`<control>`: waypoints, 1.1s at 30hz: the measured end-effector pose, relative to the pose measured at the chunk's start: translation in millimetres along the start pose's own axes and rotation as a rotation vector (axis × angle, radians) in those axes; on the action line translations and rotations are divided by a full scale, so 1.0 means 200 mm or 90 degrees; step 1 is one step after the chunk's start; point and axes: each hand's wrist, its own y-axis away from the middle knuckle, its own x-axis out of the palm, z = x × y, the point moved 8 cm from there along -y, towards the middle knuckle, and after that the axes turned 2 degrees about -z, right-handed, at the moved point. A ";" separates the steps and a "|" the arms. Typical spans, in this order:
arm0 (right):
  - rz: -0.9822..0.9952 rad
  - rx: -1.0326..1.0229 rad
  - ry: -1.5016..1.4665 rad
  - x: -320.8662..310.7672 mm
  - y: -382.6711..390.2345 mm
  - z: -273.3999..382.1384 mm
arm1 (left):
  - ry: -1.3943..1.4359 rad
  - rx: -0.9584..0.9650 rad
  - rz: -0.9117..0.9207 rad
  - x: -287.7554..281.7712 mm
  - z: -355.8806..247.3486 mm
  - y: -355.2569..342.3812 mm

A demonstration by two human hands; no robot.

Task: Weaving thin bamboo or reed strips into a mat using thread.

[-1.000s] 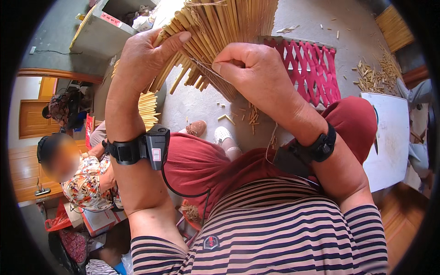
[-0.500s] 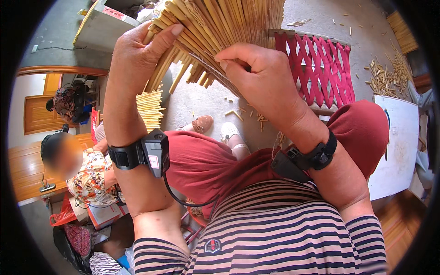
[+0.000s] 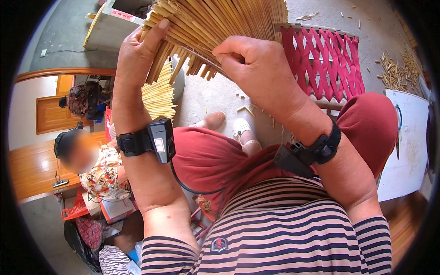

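Note:
A fanned mat of straw-coloured stalks (image 3: pixel 229 20) is held up at the top of the view, bound side by side with thin cord. My left hand (image 3: pixel 140 55) grips its left edge, thumb on top and fingers behind. Over the lower edge of the stalks, my right hand (image 3: pixel 259 64) is closed in a pinch. The thin cord (image 3: pixel 198 48) runs along the stalks up to its fingertips, which are partly hidden by the hand. Uneven stalk ends stick out below the binding.
A stool with crossed magenta straps (image 3: pixel 321 62) stands at the right. Cut stalk pieces (image 3: pixel 398 68) lie on the floor beyond a white board (image 3: pixel 405 137) with scissors. Another bundle of stalks (image 3: pixel 158 96) is behind my left forearm. A person in a floral top (image 3: pixel 105 176) sits at left.
The view has shifted slightly, moving the surroundings rightward. The mat sits a little higher and both hands have moved slightly up. Their grips look the same.

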 end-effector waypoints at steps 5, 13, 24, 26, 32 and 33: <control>0.012 -0.010 0.007 0.01 0.01 0.02 | -0.051 0.019 -0.046 0.00 -0.02 0.02; 0.022 -0.005 0.037 0.01 0.01 0.01 | -0.085 0.039 -0.054 0.07 -0.09 0.09; 0.013 0.026 -0.006 0.02 0.01 0.00 | -0.133 0.062 -0.057 0.08 -0.11 0.12; 0.011 0.023 -0.006 0.02 0.02 0.00 | -0.153 0.072 -0.054 0.09 -0.12 0.12; -0.001 0.022 0.001 0.00 0.02 0.00 | -0.148 0.078 -0.054 0.11 -0.15 0.14; -0.001 0.026 0.001 0.00 0.02 0.00 | -0.147 0.077 -0.055 0.11 -0.15 0.14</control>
